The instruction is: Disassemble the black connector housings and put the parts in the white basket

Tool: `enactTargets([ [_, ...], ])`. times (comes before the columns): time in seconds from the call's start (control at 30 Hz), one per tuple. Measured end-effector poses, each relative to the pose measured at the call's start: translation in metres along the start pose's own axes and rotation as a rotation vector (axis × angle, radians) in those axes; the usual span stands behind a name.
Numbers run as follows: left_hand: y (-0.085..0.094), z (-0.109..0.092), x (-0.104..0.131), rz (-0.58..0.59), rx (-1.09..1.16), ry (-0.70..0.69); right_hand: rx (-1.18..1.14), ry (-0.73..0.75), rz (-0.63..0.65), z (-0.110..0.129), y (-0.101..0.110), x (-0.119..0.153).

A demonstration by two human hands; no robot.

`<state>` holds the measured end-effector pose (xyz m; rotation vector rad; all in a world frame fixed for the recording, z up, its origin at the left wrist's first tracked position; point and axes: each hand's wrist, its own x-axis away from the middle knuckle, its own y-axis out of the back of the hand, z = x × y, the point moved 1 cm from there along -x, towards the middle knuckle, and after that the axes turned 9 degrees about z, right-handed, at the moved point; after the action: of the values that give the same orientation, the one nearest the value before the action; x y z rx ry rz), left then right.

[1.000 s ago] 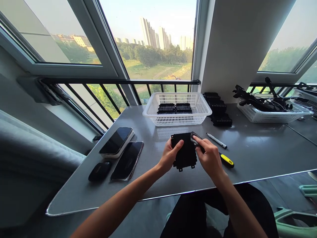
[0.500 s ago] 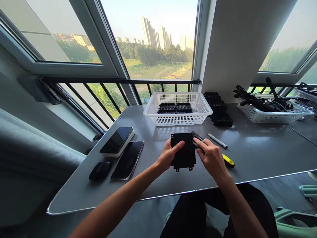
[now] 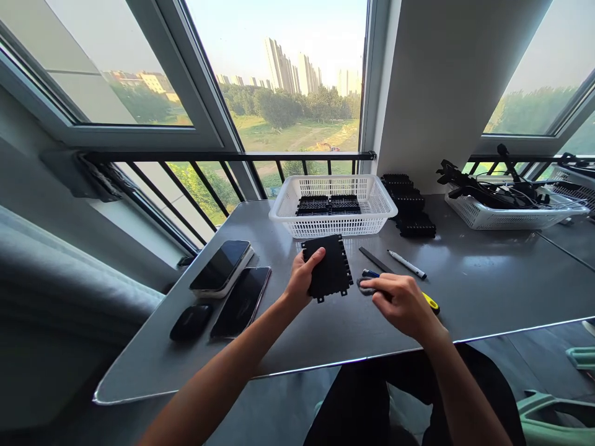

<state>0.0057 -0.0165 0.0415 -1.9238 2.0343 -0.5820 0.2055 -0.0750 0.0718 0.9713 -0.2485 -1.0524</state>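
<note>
A flat black plastic panel [image 3: 331, 269] with notched edges and small tabs is gripped along its left side by my left hand [image 3: 302, 279], thumb on top. To its right, my right hand [image 3: 402, 303] has its fingers closed around a small dark grey piece [image 3: 365, 286], too small to make out well. Beside those fingers lies a blue-tipped tool [image 3: 370, 274], partly covered by the hand. A dark flat file [image 3: 375, 259] with a yellow-and-black handle [image 3: 431, 303] rests on the table under and behind my right hand. A white marker [image 3: 406, 264] lies beyond it.
A white basket [image 3: 332, 227] holding black panels stands at the back of the grey table [image 3: 288, 347]. Stacked black parts [image 3: 416, 224] are beside it. Farther right is a basket [image 3: 506, 218] of cables. Phones [image 3: 242, 301] and a black case [image 3: 190, 322] lie left.
My left hand has moved left with the panel and tilted it. My right hand has come away from the panel's edge and lowered, and the file and blue-tipped tool show more.
</note>
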Motion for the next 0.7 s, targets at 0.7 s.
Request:
enactTargets([
  [0.7, -0.009, 0.023, 0.010, 0.155, -0.141, -0.039, 0.011, -0.001, -0.190, -0.008, -0.026, -0.012],
])
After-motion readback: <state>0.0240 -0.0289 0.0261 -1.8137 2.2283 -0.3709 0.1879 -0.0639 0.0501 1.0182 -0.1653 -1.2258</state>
